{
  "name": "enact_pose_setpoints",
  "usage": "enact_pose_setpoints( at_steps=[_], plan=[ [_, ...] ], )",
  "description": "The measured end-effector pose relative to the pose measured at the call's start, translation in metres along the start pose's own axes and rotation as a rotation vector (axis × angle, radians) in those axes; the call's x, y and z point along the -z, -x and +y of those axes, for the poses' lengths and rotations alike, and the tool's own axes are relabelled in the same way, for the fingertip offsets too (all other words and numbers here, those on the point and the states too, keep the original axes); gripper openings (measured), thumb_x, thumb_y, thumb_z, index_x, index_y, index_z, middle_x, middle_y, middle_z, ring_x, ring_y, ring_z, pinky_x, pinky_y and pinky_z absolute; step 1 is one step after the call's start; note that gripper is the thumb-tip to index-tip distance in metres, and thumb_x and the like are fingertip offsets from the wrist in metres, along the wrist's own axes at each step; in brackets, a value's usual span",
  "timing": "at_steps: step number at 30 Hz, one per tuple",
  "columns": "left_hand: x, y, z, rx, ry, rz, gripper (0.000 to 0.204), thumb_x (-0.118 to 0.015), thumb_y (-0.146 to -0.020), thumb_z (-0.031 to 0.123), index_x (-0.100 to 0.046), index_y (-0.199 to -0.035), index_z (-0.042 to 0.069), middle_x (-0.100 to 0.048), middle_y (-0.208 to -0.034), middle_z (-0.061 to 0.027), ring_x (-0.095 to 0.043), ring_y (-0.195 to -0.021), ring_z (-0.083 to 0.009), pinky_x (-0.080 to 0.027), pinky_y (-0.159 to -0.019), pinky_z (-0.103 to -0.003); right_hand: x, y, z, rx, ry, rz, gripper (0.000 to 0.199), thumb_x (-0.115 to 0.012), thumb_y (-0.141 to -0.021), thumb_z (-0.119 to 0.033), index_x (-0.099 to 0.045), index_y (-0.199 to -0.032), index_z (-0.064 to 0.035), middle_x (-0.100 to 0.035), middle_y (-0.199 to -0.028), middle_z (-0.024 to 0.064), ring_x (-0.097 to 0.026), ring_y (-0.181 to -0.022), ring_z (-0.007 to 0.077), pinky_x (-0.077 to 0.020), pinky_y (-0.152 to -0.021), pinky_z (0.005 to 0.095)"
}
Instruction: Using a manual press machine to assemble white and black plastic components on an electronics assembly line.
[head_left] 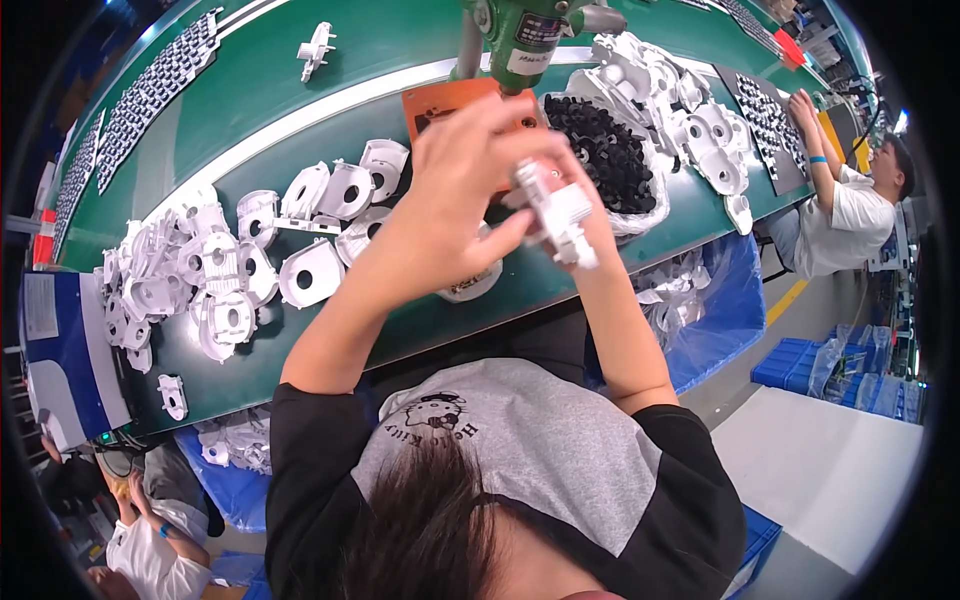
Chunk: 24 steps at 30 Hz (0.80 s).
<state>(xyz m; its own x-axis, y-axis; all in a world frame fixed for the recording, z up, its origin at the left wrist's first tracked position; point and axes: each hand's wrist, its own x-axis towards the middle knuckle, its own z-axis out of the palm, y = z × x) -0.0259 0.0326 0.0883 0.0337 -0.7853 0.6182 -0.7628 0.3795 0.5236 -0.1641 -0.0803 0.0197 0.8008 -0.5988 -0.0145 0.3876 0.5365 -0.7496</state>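
A white moulded plastic part [562, 215] is in my right hand [592, 215], in front of the green press. My right fingers are partly hidden behind the other hand. My left hand [455, 185] hangs just left of the part, slightly blurred, with thumb and fingers apart and curving toward it. I cannot tell whether its fingertips touch the part. Behind both hands is an orange fixture plate [425, 105], mostly covered by them. Above that plate stands the green press head [522, 40]. A round white piece [474, 287] shows partly below my left wrist.
White plastic housings [215, 260] are heaped on the green table at left. A bag of small black parts [600, 150] lies right of the press, beside more white housings [715, 150]. Blue-lined bins [715, 310] stand below the table edge. Co-workers sit at right [850, 215] and lower left.
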Motion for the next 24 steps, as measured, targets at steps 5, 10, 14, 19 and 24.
enact_pose_setpoints(
  at_steps=[5, 10, 14, 19, 24],
  plan=[
    [0.014, 0.01, -0.016, -0.028, 0.1, -0.48, 0.031, -0.066, -0.071, 0.008, -0.063, -0.102, 0.008, -0.063, -0.097, -0.0074, -0.059, -0.096, -0.0251, -0.043, -0.085, -0.034, -0.006, 0.028, 0.005, -0.328, 0.073, -0.016, 0.027, -0.05, -0.089, -0.005, -0.049, -0.116, -0.0053, -0.058, -0.101, 0.009, -0.062, -0.078, 0.0162, -0.054, -0.065, 0.0281],
    [0.027, 0.003, -0.029, 0.228, -0.204, -0.3, 0.021, -0.061, -0.076, 0.008, -0.058, -0.097, 0.006, -0.063, -0.08, -0.0108, -0.061, -0.071, -0.0286, -0.048, -0.062, -0.034, 0.032, 0.028, -0.047, -0.048, 0.596, 0.135, 0.023, -0.055, -0.086, -0.008, -0.055, -0.108, -0.0023, -0.06, -0.079, 0.0092, -0.056, -0.057, 0.0108, -0.044, -0.047, 0.0216],
    [0.0, -0.006, -0.062, 0.216, -0.641, -0.257, 0.022, -0.056, -0.079, 0.011, -0.053, -0.1, 0.009, -0.063, -0.089, -0.0102, -0.063, -0.078, -0.0308, -0.049, -0.062, -0.042, 0.075, 0.012, -0.072, 0.36, 1.632, 0.413, 0.025, -0.064, -0.08, -0.015, -0.06, -0.102, -0.0021, -0.059, -0.085, 0.0099, -0.059, -0.074, 0.0228, -0.0458, -0.065, 0.0324],
    [-0.042, 0.003, -0.089, 0.006, -0.724, -0.088, 0.02, -0.054, -0.077, 0.007, -0.054, -0.097, 0.008, -0.062, -0.091, -0.0191, -0.062, -0.091, -0.0352, -0.049, -0.079, -0.04, 0.082, 0.009, -0.066, 0.308, 1.781, 0.392, 0.02, -0.068, -0.077, -0.012, -0.059, -0.09, 0.0011, -0.055, -0.078, 0.0096, -0.051, -0.064, 0.019, -0.0437, -0.061, 0.0295],
    [-0.041, 0.016, -0.095, -0.007, -0.542, -0.1, 0.013, -0.052, -0.079, 0.008, -0.055, -0.091, 0.003, -0.059, -0.103, -0.026, -0.058, -0.102, -0.0358, -0.044, -0.091, -0.042, 0.088, 0.01, -0.072, 0.251, 1.674, 0.419, 0.019, -0.067, -0.077, -0.008, -0.058, -0.092, 0.0017, -0.055, -0.074, 0.0071, -0.05, -0.063, 0.0148, -0.0435, -0.06, 0.0277]
  ],
)
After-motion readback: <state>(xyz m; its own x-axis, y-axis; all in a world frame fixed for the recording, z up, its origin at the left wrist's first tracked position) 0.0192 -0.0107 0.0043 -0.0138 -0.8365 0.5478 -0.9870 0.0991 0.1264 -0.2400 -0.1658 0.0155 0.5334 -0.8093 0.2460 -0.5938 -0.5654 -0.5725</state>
